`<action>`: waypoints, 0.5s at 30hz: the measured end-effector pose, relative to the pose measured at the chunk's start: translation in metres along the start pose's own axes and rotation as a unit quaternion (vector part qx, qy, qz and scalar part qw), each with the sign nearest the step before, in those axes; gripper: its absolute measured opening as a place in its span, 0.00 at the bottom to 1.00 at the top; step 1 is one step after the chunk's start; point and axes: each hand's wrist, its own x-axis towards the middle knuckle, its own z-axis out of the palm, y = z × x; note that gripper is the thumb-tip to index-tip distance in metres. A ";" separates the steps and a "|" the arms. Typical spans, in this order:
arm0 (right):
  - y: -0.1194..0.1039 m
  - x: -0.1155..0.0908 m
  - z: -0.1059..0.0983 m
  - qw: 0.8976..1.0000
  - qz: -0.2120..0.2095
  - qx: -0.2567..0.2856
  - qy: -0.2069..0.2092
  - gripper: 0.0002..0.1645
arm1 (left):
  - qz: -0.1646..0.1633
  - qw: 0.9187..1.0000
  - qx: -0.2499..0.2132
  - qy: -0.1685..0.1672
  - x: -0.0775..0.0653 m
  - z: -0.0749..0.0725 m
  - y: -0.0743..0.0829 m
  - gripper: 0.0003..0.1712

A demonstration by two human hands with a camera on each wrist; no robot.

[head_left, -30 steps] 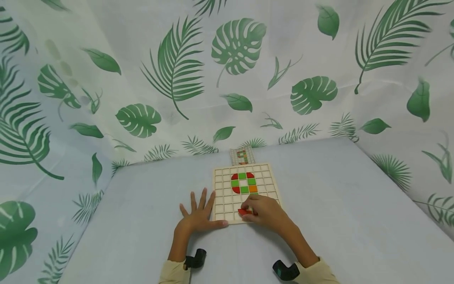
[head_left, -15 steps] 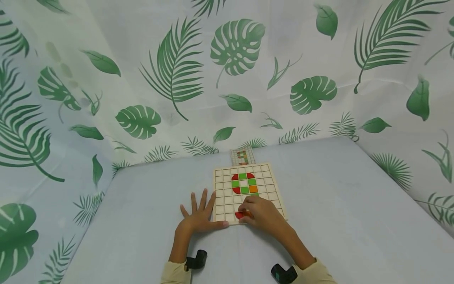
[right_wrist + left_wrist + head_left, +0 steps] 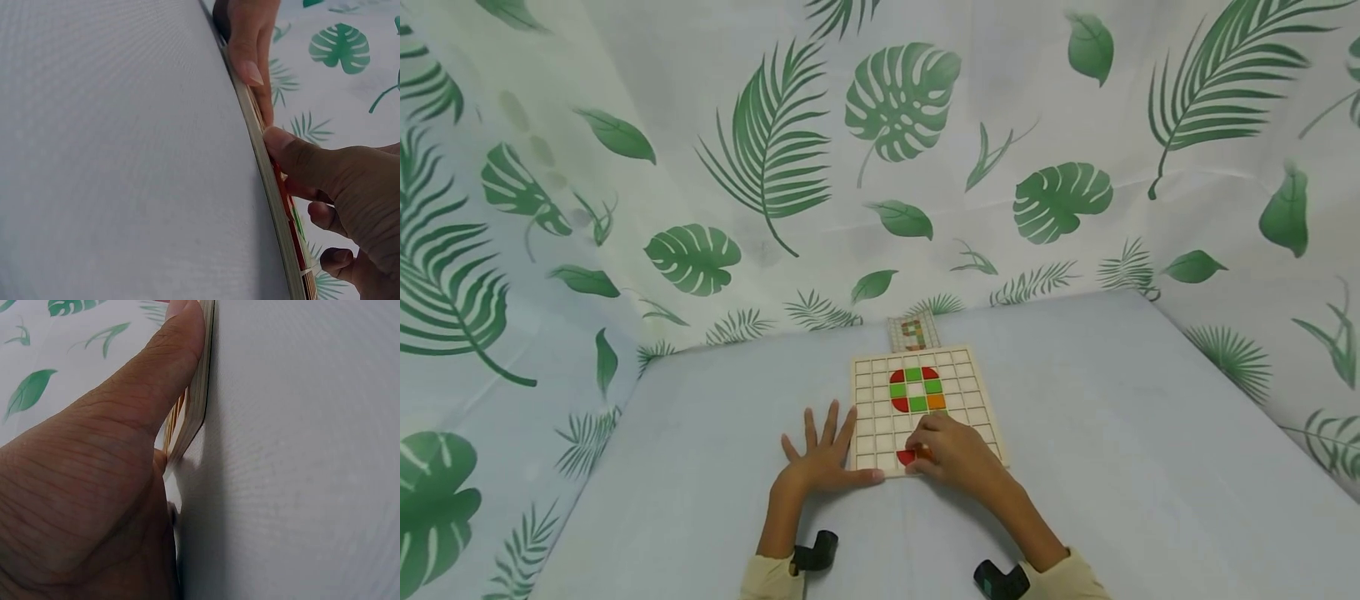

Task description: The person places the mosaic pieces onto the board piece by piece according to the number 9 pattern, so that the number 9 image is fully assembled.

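Observation:
A wooden grid board lies on the table, with a ring of red, green and orange tiles set in its upper middle. My left hand rests at its lower left corner, fingers spread; the thumb lies along the near edge, as the left wrist view shows with this thumb. With thumb and curled fingers, my right hand pinches a red tile at the board's near row. An orange-red patch shows under those fingers, partly hidden. In the right wrist view the thumb sits right at the board's edge.
Behind the board lies a small pattern card printed with a coloured tile figure on a grid. A pale cloth covers the table. Leaf-printed curtains rise at the back and both sides.
My right hand has shifted slightly left and down with the red tile, which now sits low over the near row. Over the last half second the hand is nearly still. The left hand stays put.

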 end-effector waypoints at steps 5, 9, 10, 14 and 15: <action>0.002 -0.001 -0.003 1.000 -0.003 0.004 0.014 0.18 | 0.001 1.000 0.008 0.006 -0.001 -0.001 0.002 0.64; 0.012 -0.002 -0.014 0.999 0.030 -0.007 0.038 0.17 | 0.000 1.000 0.013 0.002 -0.001 -0.005 0.004 0.62; 0.018 -0.003 -0.018 0.998 0.046 -0.013 0.045 0.18 | -0.003 1.000 0.016 0.002 0.000 -0.006 0.004 0.60; 0.045 -0.012 -0.035 0.988 0.122 -0.065 0.063 0.31 | -0.007 0.999 0.033 0.039 0.003 -0.015 0.004 0.53; 0.051 -0.016 -0.039 0.986 0.139 -0.079 0.057 0.36 | -0.007 0.997 0.044 0.057 0.003 -0.018 0.004 0.51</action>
